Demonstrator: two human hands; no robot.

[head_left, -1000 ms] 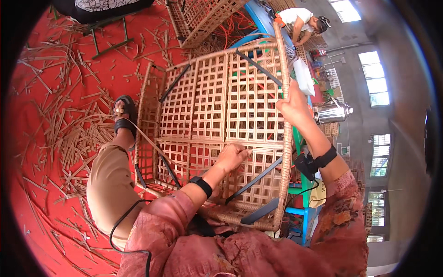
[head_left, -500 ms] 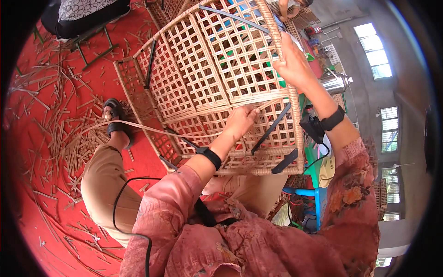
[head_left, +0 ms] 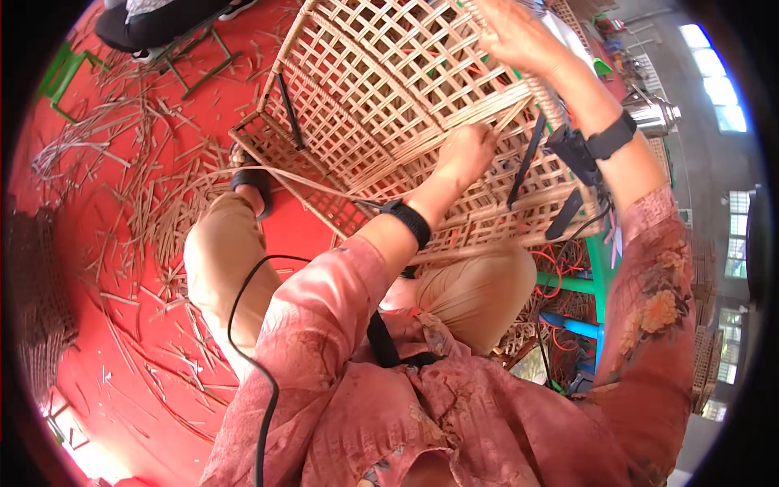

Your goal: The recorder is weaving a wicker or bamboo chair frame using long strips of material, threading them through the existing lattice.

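Note:
A large tan woven rattan basket (head_left: 373, 89) with an open lattice and a wrapped rim leans over my lap, tilted. At its upper right rim, my right hand (head_left: 519, 36) is closed over the edge, its fingers partly out of sight. My left hand (head_left: 469, 152) lies against the lattice, fingers curled closed on a thin rattan strip. A long pale strip (head_left: 288, 180) trails from under my left wrist out to the left. Dark flat bands (head_left: 527, 158) cross the basket's corners.
Rattan offcuts (head_left: 162, 235) litter the red floor to the left. At the upper left are a green stool (head_left: 69, 77) and a seated person (head_left: 162, 28). Green and blue stool legs (head_left: 572, 325) stand at my right. A black cable (head_left: 235, 316) loops over my left arm.
The basket has shifted right and turned slightly, its upper edge moving up. Both hands have moved right with it, the left also up. The view has shifted too.

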